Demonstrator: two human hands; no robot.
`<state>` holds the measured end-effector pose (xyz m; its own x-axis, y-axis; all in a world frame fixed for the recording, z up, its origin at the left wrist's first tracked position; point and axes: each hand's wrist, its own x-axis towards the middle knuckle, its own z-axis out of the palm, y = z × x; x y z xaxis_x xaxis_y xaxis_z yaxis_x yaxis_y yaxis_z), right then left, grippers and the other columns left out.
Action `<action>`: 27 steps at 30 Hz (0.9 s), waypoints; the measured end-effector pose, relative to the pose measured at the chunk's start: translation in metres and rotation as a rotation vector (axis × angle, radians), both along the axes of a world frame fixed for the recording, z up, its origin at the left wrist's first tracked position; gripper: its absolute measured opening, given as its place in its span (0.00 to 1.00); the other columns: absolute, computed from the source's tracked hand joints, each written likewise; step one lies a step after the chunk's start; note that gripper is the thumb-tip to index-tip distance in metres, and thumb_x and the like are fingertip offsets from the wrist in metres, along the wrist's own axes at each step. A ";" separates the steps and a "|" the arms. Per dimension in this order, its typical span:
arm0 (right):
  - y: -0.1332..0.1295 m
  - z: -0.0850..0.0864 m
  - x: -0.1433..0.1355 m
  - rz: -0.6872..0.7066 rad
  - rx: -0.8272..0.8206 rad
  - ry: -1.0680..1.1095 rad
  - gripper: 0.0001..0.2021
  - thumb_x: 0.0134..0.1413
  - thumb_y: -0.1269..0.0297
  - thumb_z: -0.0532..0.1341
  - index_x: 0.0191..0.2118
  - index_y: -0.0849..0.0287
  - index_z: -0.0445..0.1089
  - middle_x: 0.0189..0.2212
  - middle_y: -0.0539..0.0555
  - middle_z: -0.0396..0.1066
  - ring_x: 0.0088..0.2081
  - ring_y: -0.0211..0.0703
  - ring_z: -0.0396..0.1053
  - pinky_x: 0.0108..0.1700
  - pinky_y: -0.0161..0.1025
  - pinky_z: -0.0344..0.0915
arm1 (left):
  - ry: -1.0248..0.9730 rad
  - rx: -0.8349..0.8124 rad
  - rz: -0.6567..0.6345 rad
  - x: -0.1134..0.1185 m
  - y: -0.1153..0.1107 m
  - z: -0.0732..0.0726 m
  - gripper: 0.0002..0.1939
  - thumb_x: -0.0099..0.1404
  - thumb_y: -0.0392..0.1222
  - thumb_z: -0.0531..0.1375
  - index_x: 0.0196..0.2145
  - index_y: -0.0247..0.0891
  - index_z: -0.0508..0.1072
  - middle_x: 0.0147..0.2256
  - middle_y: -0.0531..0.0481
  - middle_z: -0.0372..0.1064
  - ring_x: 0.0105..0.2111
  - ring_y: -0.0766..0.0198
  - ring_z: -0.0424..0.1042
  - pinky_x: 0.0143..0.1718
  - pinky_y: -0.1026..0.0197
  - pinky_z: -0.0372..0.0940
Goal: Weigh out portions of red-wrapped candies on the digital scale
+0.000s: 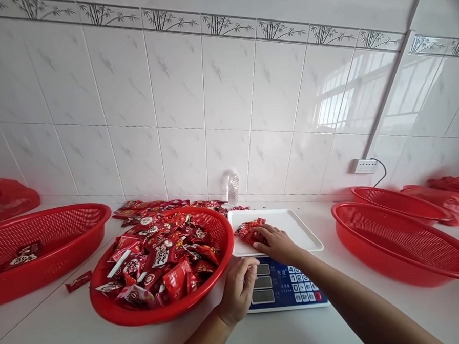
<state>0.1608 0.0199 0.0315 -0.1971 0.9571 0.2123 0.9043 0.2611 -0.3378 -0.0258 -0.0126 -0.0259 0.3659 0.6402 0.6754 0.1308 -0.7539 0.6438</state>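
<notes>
A blue scale point(276, 285) with a white tray point(297, 230) on top stands in front of me. Several red packets point(248, 226) lie at the tray's left side. My right hand point(273, 241) is over them, its fingers curled round red packets. My left hand point(239, 287) rests at the scale's left edge with its fingers bent together; whether it holds anything is hidden. Left of it, a red basket point(226, 244) is heaped with small red packets point(160, 257).
More red packets point(169, 205) lie along the wall behind the basket, beside a clear plastic bottle point(233, 187). A red basket point(49, 258) with a few packets is at far left. Red baskets point(403, 265) and red bags point(456, 203) stand at right, below a socket point(364, 166).
</notes>
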 end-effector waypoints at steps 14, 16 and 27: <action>0.020 -0.003 0.003 -0.099 0.078 0.007 0.19 0.63 0.48 0.49 0.49 0.52 0.68 0.44 0.55 0.67 0.41 0.46 0.70 0.39 0.39 0.61 | 0.059 0.016 0.010 0.000 -0.003 0.004 0.12 0.72 0.41 0.47 0.36 0.37 0.68 0.27 0.51 0.66 0.28 0.65 0.66 0.31 0.65 0.62; 0.022 -0.003 0.004 -0.109 0.090 0.009 0.19 0.63 0.48 0.49 0.48 0.52 0.68 0.43 0.54 0.68 0.40 0.45 0.70 0.38 0.38 0.60 | 0.059 0.016 0.009 0.000 -0.003 0.005 0.12 0.72 0.41 0.47 0.36 0.37 0.69 0.28 0.51 0.67 0.29 0.65 0.66 0.31 0.65 0.62; 0.030 0.012 0.077 -0.356 0.207 0.111 0.22 0.64 0.49 0.46 0.43 0.57 0.70 0.41 0.56 0.70 0.37 0.43 0.72 0.33 0.35 0.61 | 0.102 0.012 -0.005 -0.001 -0.003 0.004 0.14 0.72 0.42 0.47 0.36 0.37 0.69 0.27 0.51 0.66 0.29 0.65 0.66 0.31 0.65 0.62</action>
<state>0.2373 0.0498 0.0439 0.1728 0.8963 0.4083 0.9114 0.0117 -0.4114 -0.0267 -0.0160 -0.0223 0.4358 0.6302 0.6426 0.1914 -0.7625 0.6181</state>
